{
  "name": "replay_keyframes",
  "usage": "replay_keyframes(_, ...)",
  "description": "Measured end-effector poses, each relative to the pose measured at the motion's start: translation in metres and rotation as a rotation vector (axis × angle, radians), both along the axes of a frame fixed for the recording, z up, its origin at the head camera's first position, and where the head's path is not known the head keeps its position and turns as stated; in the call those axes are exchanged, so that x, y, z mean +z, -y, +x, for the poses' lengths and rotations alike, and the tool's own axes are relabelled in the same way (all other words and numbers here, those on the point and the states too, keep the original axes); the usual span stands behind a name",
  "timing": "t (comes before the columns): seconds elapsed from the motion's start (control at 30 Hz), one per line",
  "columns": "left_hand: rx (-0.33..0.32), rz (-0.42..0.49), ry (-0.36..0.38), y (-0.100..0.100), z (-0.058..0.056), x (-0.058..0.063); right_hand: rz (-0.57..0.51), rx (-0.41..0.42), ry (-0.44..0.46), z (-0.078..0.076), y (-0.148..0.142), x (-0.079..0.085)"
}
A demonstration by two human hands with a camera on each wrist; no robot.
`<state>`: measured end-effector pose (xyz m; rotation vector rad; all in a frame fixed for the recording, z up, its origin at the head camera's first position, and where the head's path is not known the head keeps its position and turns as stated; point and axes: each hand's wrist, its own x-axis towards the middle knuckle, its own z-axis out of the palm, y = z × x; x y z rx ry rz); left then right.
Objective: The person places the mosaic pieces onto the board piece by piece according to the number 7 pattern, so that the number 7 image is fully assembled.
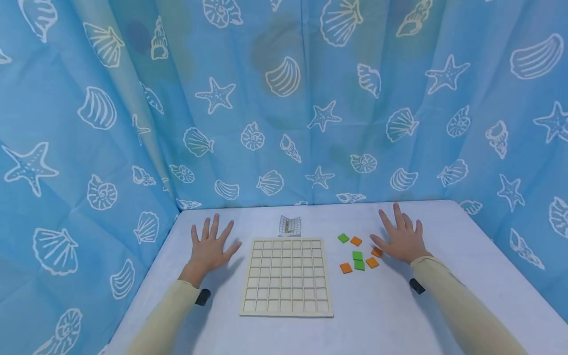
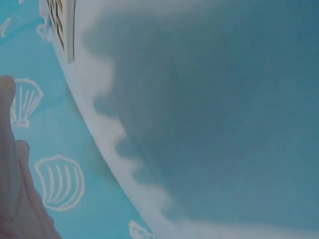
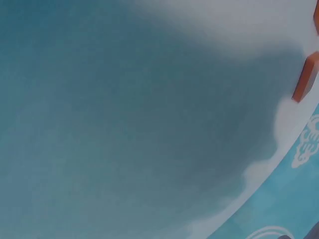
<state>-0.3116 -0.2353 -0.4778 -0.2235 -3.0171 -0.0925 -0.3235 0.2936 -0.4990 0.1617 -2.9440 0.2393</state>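
My left hand [image 1: 207, 252] is spread with straight fingers left of a pale grid board [image 1: 286, 277], apart from it and holding nothing. On the right, my right hand [image 1: 403, 240] is likewise spread, its thumb close to an orange tile [image 1: 376, 252]. Three green tiles [image 1: 357, 256] and several orange tiles lie scattered between the board and that hand. The left wrist view shows part of my left hand [image 2: 20, 194] and a corner of the board [image 2: 69, 30]. An orange tile [image 3: 307, 77] appears at the edge of the right wrist view.
Behind the board stands a small folded card [image 1: 290, 226] printed with a grid. Everything lies on a white table [image 1: 284, 340]. A blue curtain [image 1: 248, 108] with white shells and starfish encloses the back and sides.
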Motion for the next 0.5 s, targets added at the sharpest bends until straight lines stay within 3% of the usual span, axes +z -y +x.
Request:
replay_keyframes(0.3, -0.019, 0.043, 0.005, -0.011, 0.006, -0.007, -0.004, 0.022, 0.024, -0.005, 0.018, -0.006)
replay_keyframes(0.5, -0.049, 0.159, 0.075, -0.023, 0.015, -0.012, -0.039, 0.037, 0.026, -0.006, 0.031, -0.01)
